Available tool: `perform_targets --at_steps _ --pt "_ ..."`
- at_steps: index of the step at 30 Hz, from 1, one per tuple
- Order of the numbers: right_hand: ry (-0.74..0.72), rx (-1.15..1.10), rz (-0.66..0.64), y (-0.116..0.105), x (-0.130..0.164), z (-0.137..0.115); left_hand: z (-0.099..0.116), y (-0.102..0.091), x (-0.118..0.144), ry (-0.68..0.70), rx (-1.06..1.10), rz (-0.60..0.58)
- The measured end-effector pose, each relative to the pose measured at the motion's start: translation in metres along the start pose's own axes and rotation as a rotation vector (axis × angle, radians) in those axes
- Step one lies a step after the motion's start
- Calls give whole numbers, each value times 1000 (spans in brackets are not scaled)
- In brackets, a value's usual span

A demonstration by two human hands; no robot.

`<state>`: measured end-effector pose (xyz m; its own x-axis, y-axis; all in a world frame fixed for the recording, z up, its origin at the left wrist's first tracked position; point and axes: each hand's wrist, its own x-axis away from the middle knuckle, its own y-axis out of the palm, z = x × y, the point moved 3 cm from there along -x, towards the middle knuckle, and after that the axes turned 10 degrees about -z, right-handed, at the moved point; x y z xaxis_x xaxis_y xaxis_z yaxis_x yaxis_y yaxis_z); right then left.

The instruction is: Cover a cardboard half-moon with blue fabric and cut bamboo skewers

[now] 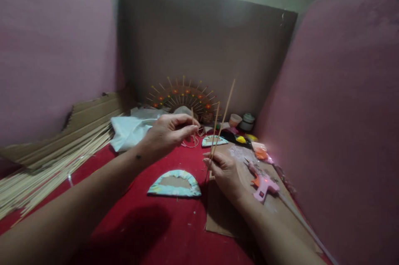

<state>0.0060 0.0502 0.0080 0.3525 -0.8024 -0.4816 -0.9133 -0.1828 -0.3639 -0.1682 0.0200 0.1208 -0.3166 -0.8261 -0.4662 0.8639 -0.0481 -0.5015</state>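
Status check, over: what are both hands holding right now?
Left hand pinches a thin tan fibre strand. Right hand grips two thin wooden skewers, upright. Pink glue gun lies beside the right hand; blue fabric-edged cardboard arch on red table.

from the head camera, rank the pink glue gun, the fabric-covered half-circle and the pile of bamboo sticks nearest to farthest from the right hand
Measured from the right hand, which has thin sticks in its grip:
1. Pink glue gun, just to its right on the cardboard sheet.
2. Fabric-covered half-circle, to its left on the red surface; close to the glue gun's distance, slightly farther.
3. Pile of bamboo sticks, far left.
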Motion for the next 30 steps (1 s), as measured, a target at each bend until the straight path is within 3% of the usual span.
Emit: perform_targets --at_steps 3,7,11,30 --pt "35 -15 -35 2 0 3 29 8 -14 119 21 94" --pt "56 -24 -28 3 1 5 39 16 -34 217 -68 205" --pt "66 -34 -50 3 1 4 40 19 -43 250 -85 176" --pt "24 -3 -88 5 -2 5 55 14 -48 144 -12 28"
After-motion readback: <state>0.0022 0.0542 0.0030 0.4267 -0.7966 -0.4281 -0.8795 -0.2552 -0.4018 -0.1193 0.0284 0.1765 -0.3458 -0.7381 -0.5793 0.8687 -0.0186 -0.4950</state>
